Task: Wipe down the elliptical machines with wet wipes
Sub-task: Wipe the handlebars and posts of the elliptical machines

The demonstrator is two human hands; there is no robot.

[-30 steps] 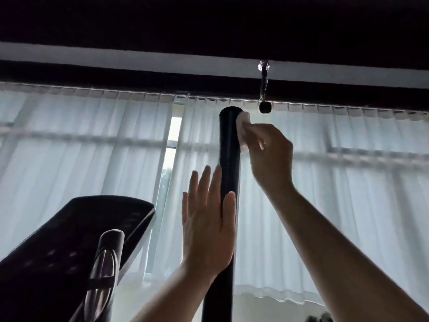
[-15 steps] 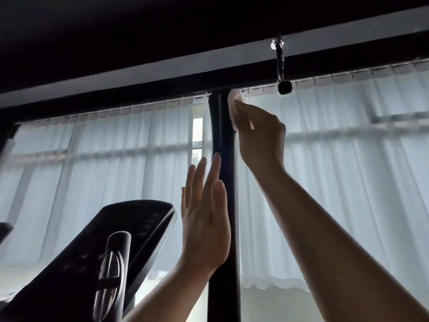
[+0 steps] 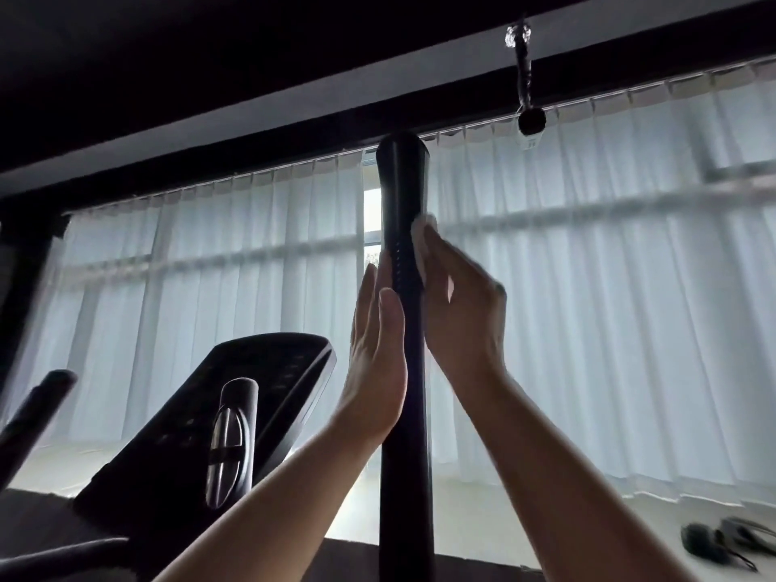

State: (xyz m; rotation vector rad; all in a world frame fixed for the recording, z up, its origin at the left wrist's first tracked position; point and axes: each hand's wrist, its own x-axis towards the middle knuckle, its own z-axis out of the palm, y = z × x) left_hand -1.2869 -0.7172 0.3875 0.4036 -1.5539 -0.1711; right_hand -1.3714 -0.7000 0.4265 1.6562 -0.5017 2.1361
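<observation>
A tall black handlebar pole [image 3: 402,195] of the elliptical rises up the middle of the view. My right hand [image 3: 464,312] presses a white wet wipe [image 3: 421,241] against the pole's right side, fingers curved over the wipe. My left hand [image 3: 378,354] lies flat with straight fingers against the pole's left side, a little lower. The machine's dark console [image 3: 235,413] tilts up at lower left, with a silver-and-black grip [image 3: 229,438] in front of it.
White sheer curtains [image 3: 609,287] cover the window behind. A small black device [image 3: 530,117] hangs from the dark ceiling beam at upper right. Another black handle [image 3: 33,409] pokes in at far left. Dark items [image 3: 722,539] lie on the floor at lower right.
My right hand has slid the wipe down the pole from its top end to level with my left fingertips. The pole's top now stands bare. My left hand stays flat on the pole.
</observation>
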